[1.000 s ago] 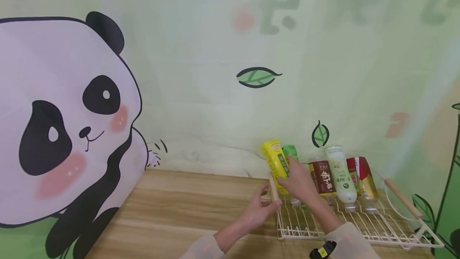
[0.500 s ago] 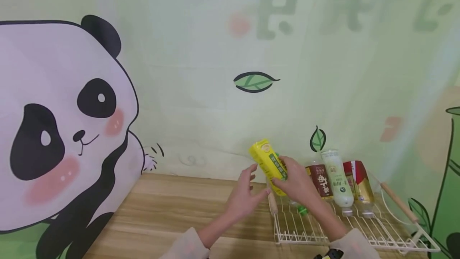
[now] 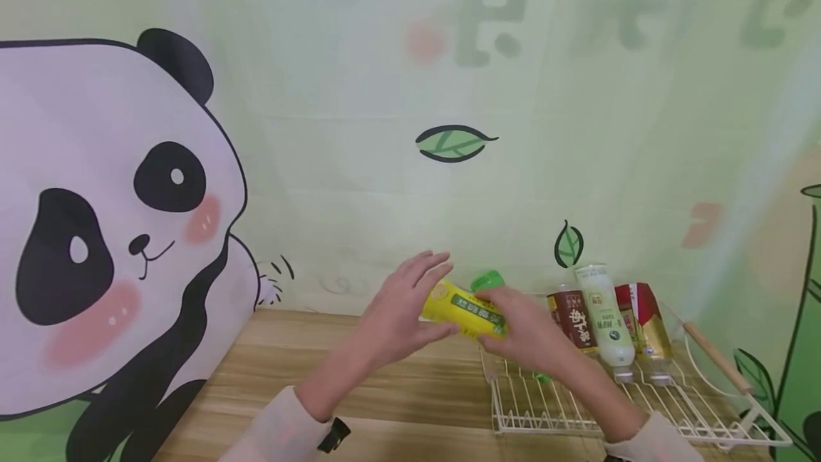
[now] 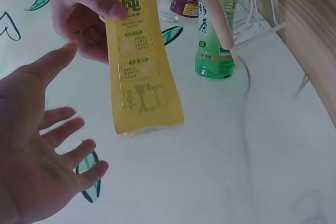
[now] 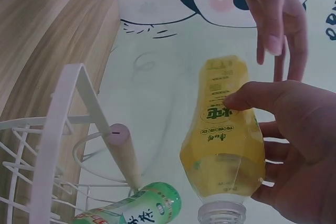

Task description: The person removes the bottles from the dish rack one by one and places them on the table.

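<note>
Right wrist view: holding anything with the right hand (image 5: 302,135)?

– Yes, gripping the yellow bottle (image 5: 220,129), with the thumb on its label and fingers curled behind.

– And with the left hand (image 4: 37,135)?

– Spread, with loosely extended fingers near the bottle's base, apart from it in the left wrist view.

– Held where?

– Tilted, above the surface (image 3: 417,391), by the left end of the rack (image 5: 52,145), near the green bottle (image 3: 487,280).

– And farther out?

– Leaning side by side in the rack: brown-labelled bottle (image 3: 572,319), white bottle (image 3: 603,316), red-and-gold bottle (image 3: 649,316), the last two with caps down. Behind everything, a panda backdrop (image 3: 321,184).
</note>
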The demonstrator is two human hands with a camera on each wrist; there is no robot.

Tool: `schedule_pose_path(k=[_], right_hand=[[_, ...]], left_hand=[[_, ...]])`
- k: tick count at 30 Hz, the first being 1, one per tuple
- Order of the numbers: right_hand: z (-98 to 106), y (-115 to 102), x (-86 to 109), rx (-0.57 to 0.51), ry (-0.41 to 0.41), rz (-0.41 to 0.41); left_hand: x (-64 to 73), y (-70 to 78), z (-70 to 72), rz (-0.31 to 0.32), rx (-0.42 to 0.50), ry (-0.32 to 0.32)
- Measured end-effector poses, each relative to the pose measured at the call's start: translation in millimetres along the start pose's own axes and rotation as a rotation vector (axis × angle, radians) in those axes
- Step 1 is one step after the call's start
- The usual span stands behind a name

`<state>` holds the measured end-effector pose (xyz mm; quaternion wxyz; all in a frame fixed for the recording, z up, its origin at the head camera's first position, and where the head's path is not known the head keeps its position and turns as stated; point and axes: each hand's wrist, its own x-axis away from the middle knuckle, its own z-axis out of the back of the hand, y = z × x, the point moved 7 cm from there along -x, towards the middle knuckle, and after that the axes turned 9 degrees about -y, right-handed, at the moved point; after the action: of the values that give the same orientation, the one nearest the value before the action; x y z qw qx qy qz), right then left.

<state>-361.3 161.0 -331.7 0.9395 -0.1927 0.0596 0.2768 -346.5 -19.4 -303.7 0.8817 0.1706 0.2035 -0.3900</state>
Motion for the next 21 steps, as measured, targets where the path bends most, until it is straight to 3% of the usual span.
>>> schedule_pose_path(k=[4,9,16,21], right_hand=[[-1,-10,5.6,0.013,-0.056,0.041],[-4,-19,11.1,0.015,-0.106,0.077],[-2,-31,17.6,0.024,-0.091,0.145],[-1,-30,20.6,0.042,-0.079,0.137]], left_hand=[[2.1,3.5,-5.1,-0.018,-0.115,-0.159],[5.1,4.9,-12.2,-0.005,-0.134,-0.255],[9.0,4.9,-18.9,-0.016,-0.109,-0.298],[9.9,3.4,-17.4,-0.006,-0.109,-0.298]])
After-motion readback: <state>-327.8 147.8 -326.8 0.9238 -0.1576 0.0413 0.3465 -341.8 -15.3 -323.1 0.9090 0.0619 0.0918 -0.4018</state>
